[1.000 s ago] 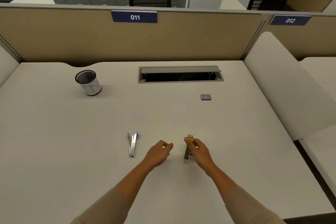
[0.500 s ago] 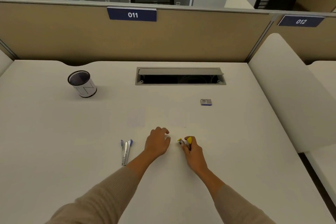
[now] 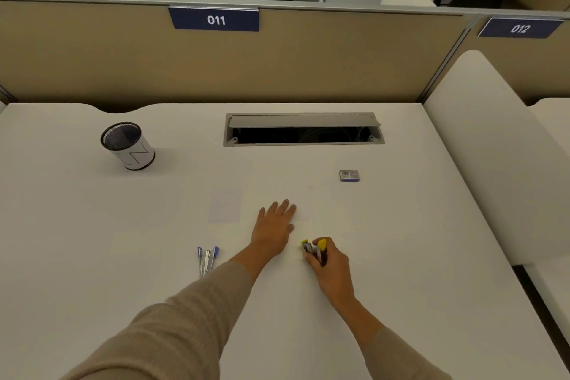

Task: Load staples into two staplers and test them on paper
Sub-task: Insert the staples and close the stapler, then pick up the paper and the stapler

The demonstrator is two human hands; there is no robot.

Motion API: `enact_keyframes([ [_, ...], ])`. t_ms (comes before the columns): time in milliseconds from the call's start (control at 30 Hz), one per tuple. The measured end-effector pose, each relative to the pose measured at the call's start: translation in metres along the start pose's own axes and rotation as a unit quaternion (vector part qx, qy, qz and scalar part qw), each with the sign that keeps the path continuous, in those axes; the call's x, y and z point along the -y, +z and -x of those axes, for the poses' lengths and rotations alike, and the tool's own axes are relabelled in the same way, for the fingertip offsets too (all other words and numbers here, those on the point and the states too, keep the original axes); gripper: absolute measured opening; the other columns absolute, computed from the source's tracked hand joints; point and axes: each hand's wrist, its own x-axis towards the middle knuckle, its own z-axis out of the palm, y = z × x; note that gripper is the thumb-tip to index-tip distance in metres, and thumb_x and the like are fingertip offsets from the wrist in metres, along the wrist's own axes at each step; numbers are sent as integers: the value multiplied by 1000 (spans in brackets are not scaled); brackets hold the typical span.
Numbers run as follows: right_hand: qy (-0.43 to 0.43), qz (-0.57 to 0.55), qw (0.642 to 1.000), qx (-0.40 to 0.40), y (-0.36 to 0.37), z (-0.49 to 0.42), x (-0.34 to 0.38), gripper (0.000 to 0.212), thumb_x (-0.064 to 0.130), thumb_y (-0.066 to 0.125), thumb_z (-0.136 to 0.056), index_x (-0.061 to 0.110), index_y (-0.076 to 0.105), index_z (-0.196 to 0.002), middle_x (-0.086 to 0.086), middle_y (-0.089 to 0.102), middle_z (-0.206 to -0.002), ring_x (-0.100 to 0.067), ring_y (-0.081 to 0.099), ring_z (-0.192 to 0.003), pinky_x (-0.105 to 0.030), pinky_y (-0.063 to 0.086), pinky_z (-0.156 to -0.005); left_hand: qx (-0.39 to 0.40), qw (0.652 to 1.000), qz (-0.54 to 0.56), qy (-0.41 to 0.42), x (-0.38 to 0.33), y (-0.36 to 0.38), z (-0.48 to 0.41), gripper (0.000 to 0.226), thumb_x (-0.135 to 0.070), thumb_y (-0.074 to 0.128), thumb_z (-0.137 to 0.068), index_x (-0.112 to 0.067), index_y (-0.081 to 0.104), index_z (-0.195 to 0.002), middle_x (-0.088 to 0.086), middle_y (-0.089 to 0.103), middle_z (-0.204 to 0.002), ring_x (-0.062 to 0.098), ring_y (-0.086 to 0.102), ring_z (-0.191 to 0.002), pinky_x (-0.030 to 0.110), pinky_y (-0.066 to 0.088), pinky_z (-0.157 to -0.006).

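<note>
Left hand [image 3: 274, 225], loosely curled a second ago, is now stretching flat onto the faint paper [image 3: 303, 203]; right hand [image 3: 334, 268] is gripping the yellow stapler [image 3: 314, 248] just beside, so testing is probably coming.

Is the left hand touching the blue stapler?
Apart. The head view shows bare desk between the left hand and the blue stapler.

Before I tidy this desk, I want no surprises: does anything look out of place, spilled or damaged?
Nothing looks spilled or broken. The blue stapler lies splayed open on the desk, and the cable hatch lid stands raised; both seem deliberate.
</note>
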Motion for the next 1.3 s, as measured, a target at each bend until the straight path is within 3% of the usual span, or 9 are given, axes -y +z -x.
enact_keyframes([
  [167,11,-18,1000,-13,0,-2,-3,32,26,77,-83,33,52,-101,7,58,-65,-4,49,-56,-15,41,-53,-39,999,28,15,-1,-2,-4,39,-31,43,-102,-12,47,-136,8,42,-145,25,41,-129,34,31,-109],
  [267,13,-28,999,-10,1,-2,-3,39,26,76,-84,35,49,-110,0,61,-70,-4,54,-59,-15,44,-56,-44,995,87,-34,-5,-2,-3,36,-34,51,-98,-9,55,-124,8,45,-134,24,42,-120,32,42,-97],
  [400,33,-23,999,-18,-1,-3,-2,44,41,73,-84,35,45,-117,4,63,-84,-7,62,-73,-15,50,-64,-58,982,142,-113,-13,-4,0,44,-34,62,-93,-7,50,-126,10,38,-138,26,38,-120,32,44,-96],
  [533,33,16,998,-48,-5,-1,-3,51,53,73,-79,29,49,-117,12,57,-94,-13,57,-88,-30,53,-76,-52,959,211,-183,-23,-13,2,64,-18,71,-87,-14,35,-141,12,22,-149,32,36,-123,32,44,-96],
  [633,40,46,996,-65,-8,1,-1,58,57,72,-77,28,48,-121,14,55,-105,-13,55,-98,-34,52,-83,-39,939,271,-207,-27,-17,3,75,-10,73,-84,-12,28,-144,13,23,-146,35,42,-121,37,45,-95],
  [833,46,101,991,-74,-11,2,2,66,55,70,-81,23,46,-134,3,50,-131,-20,50,-115,-34,48,-91,-23,956,150,-252,-31,-21,7,84,-31,76,-82,-13,23,-144,12,26,-143,31,43,-116,30,48,-87],
  [1000,48,121,989,-68,-13,4,7,67,50,70,-84,21,44,-139,0,47,-136,-24,49,-119,-39,47,-94,-5,948,177,-264,-32,-25,9,82,-17,72,-84,-11,18,-145,15,23,-144,31,40,-123,30,46,-96],
  [1167,46,140,985,-87,-13,6,13,62,47,70,-85,24,45,-136,0,46,-135,-24,46,-119,-40,45,-93,-37,904,328,-271,-30,-27,16,95,4,75,-73,-10,14,-145,15,30,-136,31,58,-106,32,52,-83],
  [1300,45,135,987,-70,-13,6,13,56,39,71,-85,23,47,-133,1,46,-131,-24,47,-117,-40,43,-93,-35,881,390,-267,-19,-22,22,100,1,77,-70,-14,10,-143,13,53,-113,32,61,-98,41,54,-84],
])
